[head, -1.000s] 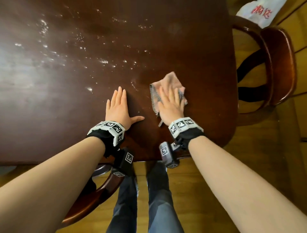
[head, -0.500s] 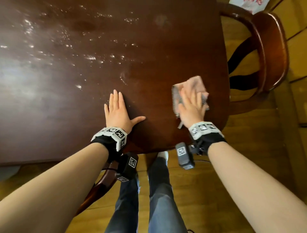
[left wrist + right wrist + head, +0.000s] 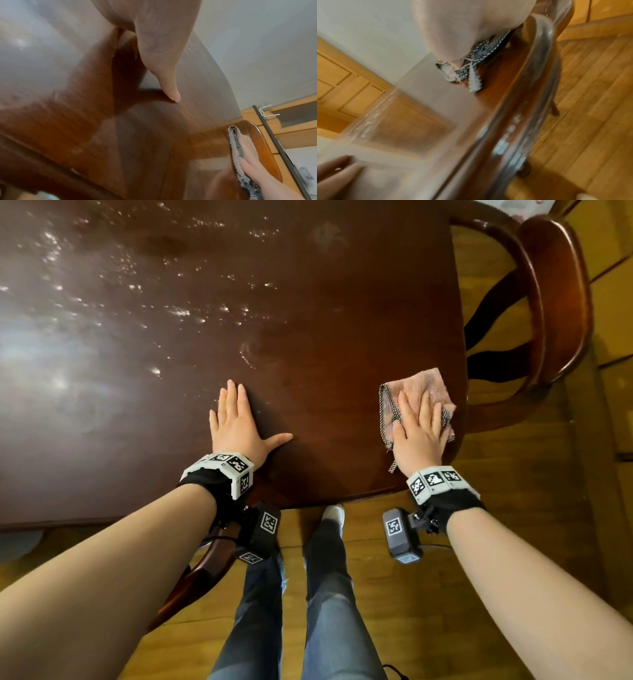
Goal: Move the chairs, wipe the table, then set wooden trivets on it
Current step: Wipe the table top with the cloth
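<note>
The dark wooden table (image 3: 325, 302) fills the head view, with shiny wet specks across its far left part. A pink cloth (image 3: 423, 390) with a dotted hem lies near the table's right front corner. My right hand (image 3: 416, 428) presses flat on the cloth with straight fingers. My left hand (image 3: 236, 422) rests flat on the bare tabletop, thumb spread out to the right. In the left wrist view the cloth (image 3: 237, 146) and right hand (image 3: 257, 173) show at lower right. The blurred right wrist view shows the cloth's hem (image 3: 471, 73) under my palm.
A wooden armchair (image 3: 555, 302) stands just off the table's right edge, close to the cloth. Another chair's curved arm (image 3: 202, 573) sits under the front edge by my legs (image 3: 325, 594). Wooden floor (image 3: 496, 542) lies all around. A white bag (image 3: 513, 207) peeks in at top right.
My right hand slid the cloth rightward along the table to near its right front corner. The left hand stayed flat in place.
</note>
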`<state>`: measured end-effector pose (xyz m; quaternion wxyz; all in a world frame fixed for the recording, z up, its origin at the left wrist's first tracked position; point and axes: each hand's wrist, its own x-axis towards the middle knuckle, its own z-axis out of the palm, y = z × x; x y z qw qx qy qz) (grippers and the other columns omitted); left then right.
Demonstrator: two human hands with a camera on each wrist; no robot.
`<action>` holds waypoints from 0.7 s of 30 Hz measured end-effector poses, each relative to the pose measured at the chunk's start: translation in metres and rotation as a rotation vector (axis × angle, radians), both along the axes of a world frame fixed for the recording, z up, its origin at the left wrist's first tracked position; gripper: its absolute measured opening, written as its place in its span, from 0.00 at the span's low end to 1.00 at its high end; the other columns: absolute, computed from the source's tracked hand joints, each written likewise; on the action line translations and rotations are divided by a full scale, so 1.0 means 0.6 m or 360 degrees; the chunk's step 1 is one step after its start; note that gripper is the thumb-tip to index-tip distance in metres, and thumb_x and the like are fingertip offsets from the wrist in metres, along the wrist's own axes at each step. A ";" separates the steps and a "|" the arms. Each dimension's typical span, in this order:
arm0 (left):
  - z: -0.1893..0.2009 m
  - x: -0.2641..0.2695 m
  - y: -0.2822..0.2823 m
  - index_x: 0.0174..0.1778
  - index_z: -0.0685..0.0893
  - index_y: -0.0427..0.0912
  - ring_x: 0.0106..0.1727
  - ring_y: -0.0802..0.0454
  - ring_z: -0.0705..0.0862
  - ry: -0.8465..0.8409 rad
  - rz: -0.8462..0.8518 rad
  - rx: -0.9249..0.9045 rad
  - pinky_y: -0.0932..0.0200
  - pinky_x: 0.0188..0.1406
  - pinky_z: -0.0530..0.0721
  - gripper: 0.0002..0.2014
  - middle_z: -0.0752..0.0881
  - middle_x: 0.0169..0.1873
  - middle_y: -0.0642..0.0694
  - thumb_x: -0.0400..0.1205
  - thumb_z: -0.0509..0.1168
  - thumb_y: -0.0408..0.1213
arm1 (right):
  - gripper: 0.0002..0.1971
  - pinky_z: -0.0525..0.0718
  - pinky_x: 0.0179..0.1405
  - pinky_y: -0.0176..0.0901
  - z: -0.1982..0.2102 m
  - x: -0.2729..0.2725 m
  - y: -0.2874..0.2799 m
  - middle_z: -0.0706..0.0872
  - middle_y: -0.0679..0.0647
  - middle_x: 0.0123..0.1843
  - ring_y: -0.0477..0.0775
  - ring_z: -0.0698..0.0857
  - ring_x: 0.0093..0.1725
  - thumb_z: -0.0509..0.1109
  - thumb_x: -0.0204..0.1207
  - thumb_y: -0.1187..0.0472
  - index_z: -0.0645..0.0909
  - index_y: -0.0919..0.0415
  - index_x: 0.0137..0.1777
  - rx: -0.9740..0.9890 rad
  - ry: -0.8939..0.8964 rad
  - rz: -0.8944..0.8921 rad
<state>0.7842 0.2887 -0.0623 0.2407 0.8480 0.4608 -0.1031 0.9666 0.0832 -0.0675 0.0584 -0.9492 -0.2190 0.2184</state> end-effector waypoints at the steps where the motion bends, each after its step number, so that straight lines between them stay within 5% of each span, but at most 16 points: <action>1: 0.000 -0.002 0.001 0.84 0.44 0.40 0.85 0.48 0.41 -0.0016 -0.0001 -0.0015 0.46 0.83 0.44 0.59 0.42 0.84 0.45 0.69 0.69 0.66 | 0.27 0.36 0.81 0.64 0.000 -0.014 0.015 0.38 0.50 0.86 0.56 0.35 0.85 0.47 0.87 0.50 0.43 0.36 0.83 -0.0004 -0.0006 0.0027; 6: 0.006 -0.042 0.025 0.84 0.45 0.39 0.85 0.47 0.42 -0.0033 0.0013 0.0007 0.45 0.83 0.47 0.57 0.43 0.84 0.44 0.70 0.71 0.63 | 0.27 0.34 0.80 0.62 0.001 -0.111 0.107 0.35 0.47 0.86 0.55 0.33 0.84 0.46 0.86 0.48 0.40 0.34 0.82 0.0039 0.0033 0.0503; 16: 0.019 -0.148 0.132 0.84 0.42 0.42 0.85 0.45 0.39 0.0103 0.0154 0.0032 0.39 0.82 0.45 0.59 0.39 0.84 0.44 0.68 0.69 0.67 | 0.28 0.35 0.80 0.62 0.008 -0.195 0.357 0.34 0.46 0.86 0.54 0.33 0.84 0.48 0.86 0.50 0.42 0.35 0.83 0.0029 0.0143 0.0795; 21: 0.021 -0.154 0.174 0.84 0.41 0.42 0.85 0.46 0.39 0.0060 0.0147 0.0013 0.41 0.82 0.44 0.60 0.39 0.84 0.44 0.68 0.68 0.68 | 0.28 0.35 0.81 0.61 0.012 -0.217 0.338 0.36 0.43 0.85 0.51 0.34 0.84 0.48 0.86 0.52 0.42 0.35 0.83 0.0018 0.0197 0.1076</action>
